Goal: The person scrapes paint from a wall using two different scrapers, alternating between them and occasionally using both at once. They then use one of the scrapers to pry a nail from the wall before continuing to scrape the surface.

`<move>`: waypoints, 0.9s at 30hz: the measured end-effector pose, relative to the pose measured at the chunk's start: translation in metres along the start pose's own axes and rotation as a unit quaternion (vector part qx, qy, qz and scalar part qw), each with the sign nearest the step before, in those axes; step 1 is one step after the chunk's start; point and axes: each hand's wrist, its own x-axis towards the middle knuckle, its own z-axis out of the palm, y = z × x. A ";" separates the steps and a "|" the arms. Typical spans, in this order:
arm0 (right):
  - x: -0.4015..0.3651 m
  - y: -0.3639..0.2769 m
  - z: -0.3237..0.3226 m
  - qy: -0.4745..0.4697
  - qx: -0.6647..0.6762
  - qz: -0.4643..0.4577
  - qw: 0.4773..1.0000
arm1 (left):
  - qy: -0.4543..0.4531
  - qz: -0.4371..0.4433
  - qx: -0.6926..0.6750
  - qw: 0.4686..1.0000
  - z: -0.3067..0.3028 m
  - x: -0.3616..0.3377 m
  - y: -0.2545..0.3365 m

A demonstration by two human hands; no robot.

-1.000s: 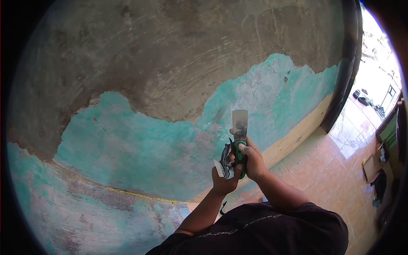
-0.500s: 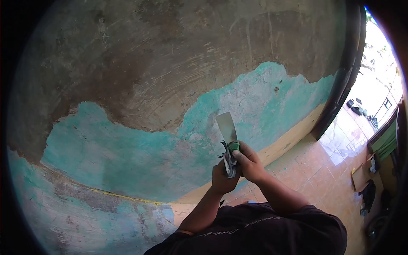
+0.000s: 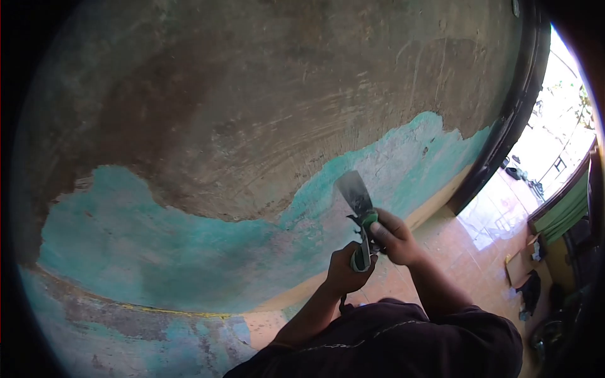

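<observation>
A putty knife (image 3: 355, 192) with a wide, flat metal blade and a green handle end points up and away from me, in front of the wall. My right hand (image 3: 394, 238) is closed around its handle, thumb on the green part. Just below, my left hand (image 3: 343, 269) grips a crumpled grey-and-black scrap (image 3: 363, 247), perhaps cloth or plastic, lying against the handle. Ragged dark ends stick out beside the blade's base. Fingers hide most of the handle. The blade appears apart from the wall, though its gap is hard to judge.
Ahead, the wall has bare brown plaster (image 3: 252, 113) above and peeling turquoise paint (image 3: 189, 258) below. A dark door frame (image 3: 504, 135) borders a bright doorway at right. Cardboard (image 3: 520, 266) and a green curtain (image 3: 563, 214) stand beyond the tiled floor (image 3: 441, 261).
Both hands and the putty knife have shifted slightly right. The hands have drawn somewhat apart, the right one higher, and the blade now looks darker and tilts more left. The camera view has turned.
</observation>
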 end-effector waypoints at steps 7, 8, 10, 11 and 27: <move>0.003 -0.045 -0.070 -0.070 -0.007 0.049 0.996 | -0.002 0.103 -0.153 0.983 0.035 0.026 -0.010; 0.006 -0.048 -0.085 -0.121 0.004 0.061 0.991 | 0.012 0.112 -0.129 0.985 0.037 0.031 -0.009; 0.018 -0.052 -0.105 -0.217 0.045 0.063 0.973 | 0.049 0.126 -0.077 0.988 0.042 0.044 -0.003; 0.024 -0.054 -0.111 -0.259 0.076 0.055 0.961 | 0.069 0.147 -0.075 0.984 0.046 0.050 -0.007; 0.087 -0.081 -0.202 -0.390 0.210 0.200 0.874 | 0.450 0.152 -0.172 0.863 0.143 0.143 0.046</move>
